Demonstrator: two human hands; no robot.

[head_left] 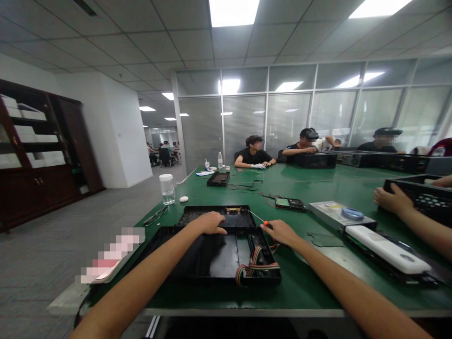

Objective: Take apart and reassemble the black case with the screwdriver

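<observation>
An opened black device case (212,256) lies on the green table (318,188) in front of me. My left hand (209,222) rests on the case's far rim, fingers curled over it. My right hand (278,230) grips a screwdriver (259,219) with an orange collar, its thin shaft pointing left over the case's far right corner. A bundle of striped ribbon cables (256,266) loops out of the case's right side. A second black tray-like part (219,214) lies just beyond the case.
A clear water cup (167,189) and glasses (155,216) sit at left. A circuit board (289,203), a grey drive with a blue tape roll (352,214) and a white device (386,248) lie at right. A co-worker's hand (391,200) reaches in from the right; other people sit across.
</observation>
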